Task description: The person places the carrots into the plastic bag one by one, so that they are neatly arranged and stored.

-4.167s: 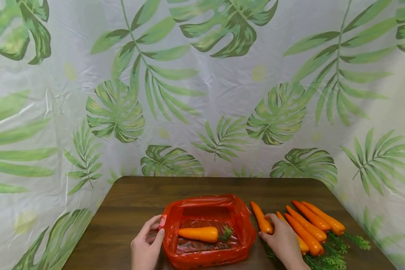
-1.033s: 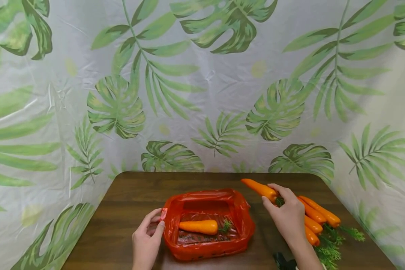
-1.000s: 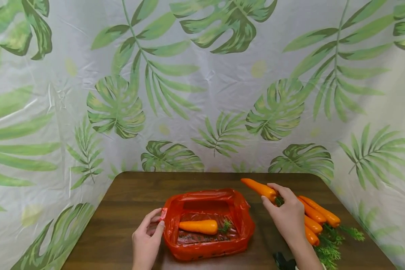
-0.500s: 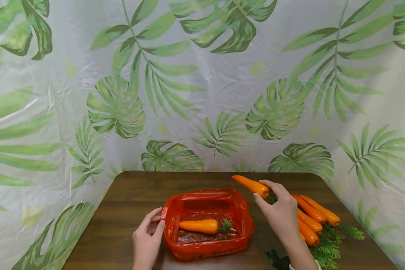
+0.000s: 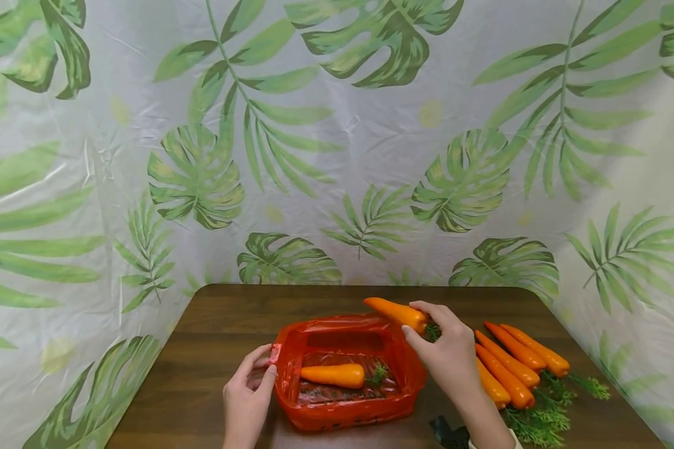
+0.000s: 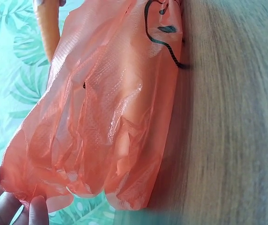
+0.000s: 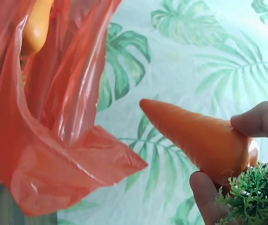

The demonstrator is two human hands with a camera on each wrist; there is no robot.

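Right hand (image 5: 445, 346) pinches held carrot (image 5: 395, 311) at thick end; held carrot shifted leftward, near far-right rim of red bag (image 5: 345, 416), outside. Carry judged well advanced; placement not done. Left hand (image 5: 246, 388) pinches bag's left rim. Inner carrot (image 5: 335, 376) inside bag; loose carrots (image 5: 504, 374) right of bag.

Right forearm (image 5: 479, 414) cut off (below).

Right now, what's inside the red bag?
One orange carrot with green leaves lies in the red bag. The spot beneath the carrot is covered, and anything tucked behind the near rim can't be seen.
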